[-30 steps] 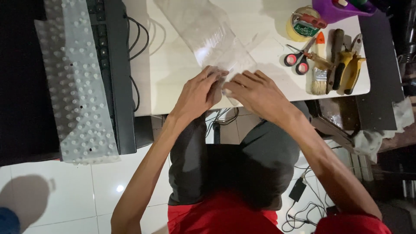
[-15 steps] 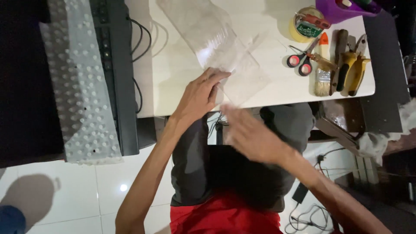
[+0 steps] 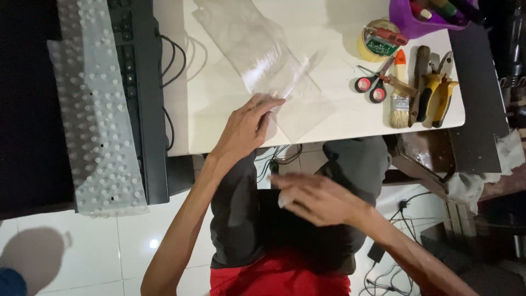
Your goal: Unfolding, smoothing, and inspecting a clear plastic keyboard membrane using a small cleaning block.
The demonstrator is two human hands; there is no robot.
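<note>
- The left hand (image 3: 246,127) rests at the near edge of the white table (image 3: 208,109), its fingers stretched forward and close together, the fingertips pressing down on the clear plastic sheet (image 3: 274,71)
- The clear plastic sheet lies flat on the table, running from the far side down to the near edge, with a folded or overlapping part just beyond the left fingertips
- The right hand (image 3: 320,198) is off the table, held over the person's lap in front of the dark trousers (image 3: 241,219); it is blurred, the fingers lie loosely together, and something small and pale shows at its fingertips, though whether it is pinched cannot be told
- To the right of the sheet, well apart from both hands, lie scissors with red handles (image 3: 374,83), a paintbrush (image 3: 401,98), yellow-handled pliers (image 3: 435,93) and a roll of tape (image 3: 378,41)
- A purple container (image 3: 416,19) stands at the far right corner of the table, holding several coloured items
- On the left a black keyboard (image 3: 139,98) runs lengthwise, with black cables (image 3: 172,60) curling beside it onto the table
- A strip of bubble wrap (image 3: 93,109) lies over the dark surface left of the keyboard
- Below the table, white floor tiles (image 3: 109,246) and more cables show
</note>
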